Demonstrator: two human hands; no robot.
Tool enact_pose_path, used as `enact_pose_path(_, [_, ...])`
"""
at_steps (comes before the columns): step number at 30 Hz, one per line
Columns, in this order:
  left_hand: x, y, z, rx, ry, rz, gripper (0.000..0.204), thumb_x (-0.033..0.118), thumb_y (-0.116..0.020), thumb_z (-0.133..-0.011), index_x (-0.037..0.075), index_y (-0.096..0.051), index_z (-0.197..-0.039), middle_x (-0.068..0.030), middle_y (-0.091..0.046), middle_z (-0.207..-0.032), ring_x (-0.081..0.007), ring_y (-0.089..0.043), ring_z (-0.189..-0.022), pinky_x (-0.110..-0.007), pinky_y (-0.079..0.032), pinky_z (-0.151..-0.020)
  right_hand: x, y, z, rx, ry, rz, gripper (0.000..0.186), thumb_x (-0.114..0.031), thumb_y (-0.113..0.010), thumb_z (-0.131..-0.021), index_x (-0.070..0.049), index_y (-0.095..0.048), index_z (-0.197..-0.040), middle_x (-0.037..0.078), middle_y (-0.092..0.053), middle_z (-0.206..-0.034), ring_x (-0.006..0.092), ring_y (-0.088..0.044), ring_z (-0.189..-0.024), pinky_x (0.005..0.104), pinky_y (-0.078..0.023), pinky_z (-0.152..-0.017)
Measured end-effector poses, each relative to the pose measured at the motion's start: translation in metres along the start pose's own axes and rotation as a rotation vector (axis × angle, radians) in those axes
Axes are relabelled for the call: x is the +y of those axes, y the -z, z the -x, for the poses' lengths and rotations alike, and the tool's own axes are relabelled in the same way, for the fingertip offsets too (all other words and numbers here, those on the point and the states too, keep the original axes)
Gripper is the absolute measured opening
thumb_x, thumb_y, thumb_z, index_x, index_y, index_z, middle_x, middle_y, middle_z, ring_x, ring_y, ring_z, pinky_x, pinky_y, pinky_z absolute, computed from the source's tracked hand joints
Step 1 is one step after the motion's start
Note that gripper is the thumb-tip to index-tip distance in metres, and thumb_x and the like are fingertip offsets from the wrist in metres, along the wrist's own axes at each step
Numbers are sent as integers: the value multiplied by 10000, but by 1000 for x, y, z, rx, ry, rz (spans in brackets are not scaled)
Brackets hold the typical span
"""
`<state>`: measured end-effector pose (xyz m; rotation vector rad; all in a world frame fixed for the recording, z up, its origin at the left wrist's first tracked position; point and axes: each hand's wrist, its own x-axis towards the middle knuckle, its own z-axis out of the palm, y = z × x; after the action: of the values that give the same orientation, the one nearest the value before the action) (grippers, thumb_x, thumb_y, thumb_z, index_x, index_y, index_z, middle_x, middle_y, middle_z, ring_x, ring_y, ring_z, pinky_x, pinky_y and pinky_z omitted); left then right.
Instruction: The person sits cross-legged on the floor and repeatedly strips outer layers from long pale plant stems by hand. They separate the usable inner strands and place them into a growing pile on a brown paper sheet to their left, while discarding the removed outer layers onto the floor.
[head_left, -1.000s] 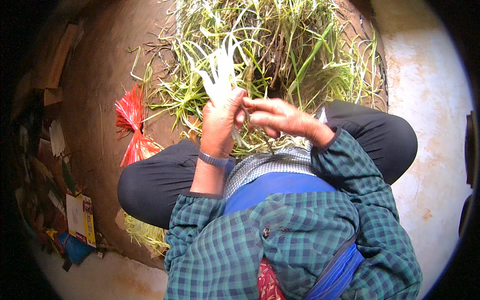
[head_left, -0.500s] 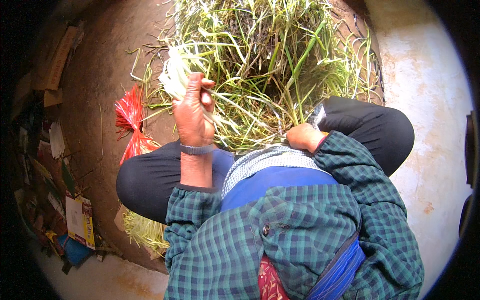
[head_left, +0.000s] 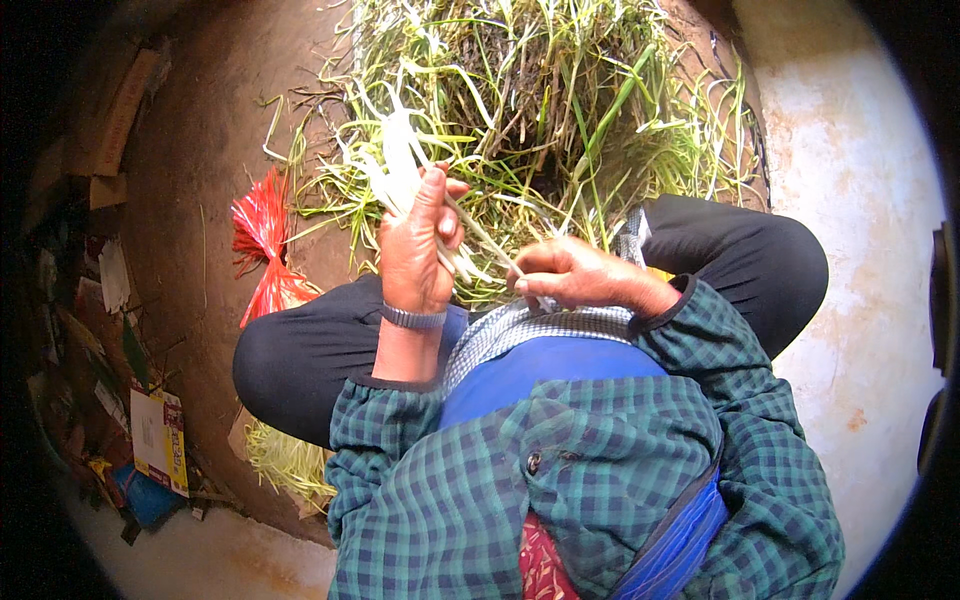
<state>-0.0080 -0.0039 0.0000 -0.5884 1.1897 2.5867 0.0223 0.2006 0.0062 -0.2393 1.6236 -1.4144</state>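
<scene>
My left hand (head_left: pixel 415 250), with a wristband, is closed round a bunch of pale leafy stalks (head_left: pixel 395 150), held upright left of center. My right hand (head_left: pixel 578 275) is to its lower right, fingers pinched on a thin pale strand (head_left: pixel 480 235) that stretches over from the bunch. A large tangled pile of green and yellowish stalks (head_left: pixel 530 90) lies in front of my crossed legs, reaching close under both hands.
A bundle of red plastic strands (head_left: pixel 258 225) lies beside my left knee, with pale greens (head_left: pixel 285 462) below that knee. Cardboard pieces (head_left: pixel 120 120) and scraps, including a blue item (head_left: pixel 150 495), line the left. A pale, stained surface (head_left: pixel 845 300) borders my right side.
My hands were together a second ago, then separated leftward and rightward. Since half a second ago my left hand has moved right and down; my right hand has come leftward toward it.
</scene>
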Motion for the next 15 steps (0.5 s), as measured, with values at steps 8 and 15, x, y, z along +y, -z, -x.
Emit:
enact_pose_path(8, [-34,-7,43,-116,401,-233,311,121,-699,-854,11,-590,-1123,-32,-658,-864,-51,-489,-562,-183,-377,-480,7,-1,1,-155,157,139,323,-292,-584,-932,29,-618,-922,115,-623,-736,198,-584,-720,374,-482,-678])
enact_pose_path(15, [-42,-8,54,-186,310,-385,260,175,-643,-911,-6,-642,-1098,-16,-637,-887,-85,-565,-799,-228,-439,-741,17,43,7,50,-66,525,311,-312,-631,-852,-46,-655,-1010,190,-664,-874,334,-642,-794,419,-482,-688])
